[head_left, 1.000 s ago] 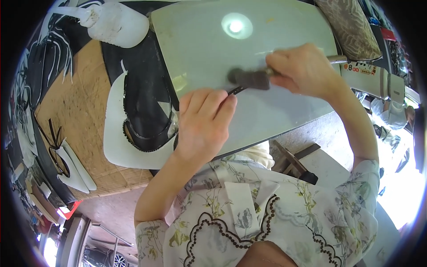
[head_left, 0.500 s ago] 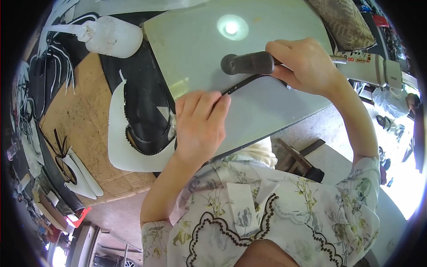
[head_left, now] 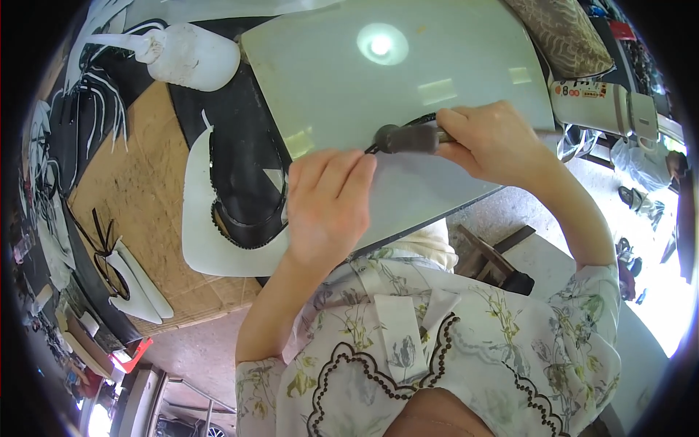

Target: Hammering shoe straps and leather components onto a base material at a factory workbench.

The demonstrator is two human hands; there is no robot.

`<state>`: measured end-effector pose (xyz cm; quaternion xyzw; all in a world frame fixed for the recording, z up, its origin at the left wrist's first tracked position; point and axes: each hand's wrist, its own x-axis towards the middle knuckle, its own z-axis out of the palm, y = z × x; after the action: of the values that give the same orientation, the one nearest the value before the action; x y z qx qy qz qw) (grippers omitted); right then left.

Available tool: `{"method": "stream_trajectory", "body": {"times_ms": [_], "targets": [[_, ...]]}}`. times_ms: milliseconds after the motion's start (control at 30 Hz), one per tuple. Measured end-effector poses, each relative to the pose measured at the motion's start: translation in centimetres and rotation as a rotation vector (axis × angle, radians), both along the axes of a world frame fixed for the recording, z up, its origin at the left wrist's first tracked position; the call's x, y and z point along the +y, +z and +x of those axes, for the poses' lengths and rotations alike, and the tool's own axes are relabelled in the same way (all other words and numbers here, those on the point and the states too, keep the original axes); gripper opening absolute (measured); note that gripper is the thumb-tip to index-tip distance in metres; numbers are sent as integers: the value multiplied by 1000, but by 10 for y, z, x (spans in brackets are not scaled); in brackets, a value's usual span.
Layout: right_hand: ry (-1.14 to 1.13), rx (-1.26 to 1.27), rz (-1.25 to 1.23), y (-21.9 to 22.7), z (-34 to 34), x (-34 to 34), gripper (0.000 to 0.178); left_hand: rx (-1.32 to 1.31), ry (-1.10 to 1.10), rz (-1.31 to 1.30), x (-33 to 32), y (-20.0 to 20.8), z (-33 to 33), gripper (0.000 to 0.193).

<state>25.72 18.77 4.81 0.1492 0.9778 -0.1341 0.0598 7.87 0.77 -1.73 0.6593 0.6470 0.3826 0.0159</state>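
My right hand (head_left: 495, 142) grips a small hammer with a dark grey head (head_left: 406, 138), the head resting low over a thin black strap (head_left: 400, 130) that lies on a pale glass slab (head_left: 408, 95). My left hand (head_left: 324, 204) lies flat on the slab, its fingertips pressing the near end of the strap right beside the hammer head. The rest of the strap is hidden under the hammer and my right hand.
A white sole-shaped piece with a black beaded-edge insert (head_left: 233, 211) lies left of the slab on a cardboard-covered bench (head_left: 138, 175). A white squeeze bottle (head_left: 186, 54) lies at the back left. White strips (head_left: 135, 280) sit at the bench's near left. A patterned cushion (head_left: 561, 33) is back right.
The hammer has come down and toward me along the strap. My left hand has stayed pressed on the slab, fingertips shifting slightly toward the hammer head.
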Motion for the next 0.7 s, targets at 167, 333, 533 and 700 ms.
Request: {"method": "stream_trajectory", "body": {"times_ms": [167, 333, 533, 700], "targets": [[-178, 116, 16, 12, 4, -2, 32, -21, 147, -11, -30, 0, -20, 24], [-585, 384, -190, 4, -7, -30, 25, 43, 191, -56, -40, 4, -19, 20], [-549, 395, -126, -26, 10, -28, 24, 23, 156, -177, -36, 12, -18, 15], [-550, 180, -297, -8, 22, -5, 22, 13, 157, -207, -37, 17, -19, 13]]}}
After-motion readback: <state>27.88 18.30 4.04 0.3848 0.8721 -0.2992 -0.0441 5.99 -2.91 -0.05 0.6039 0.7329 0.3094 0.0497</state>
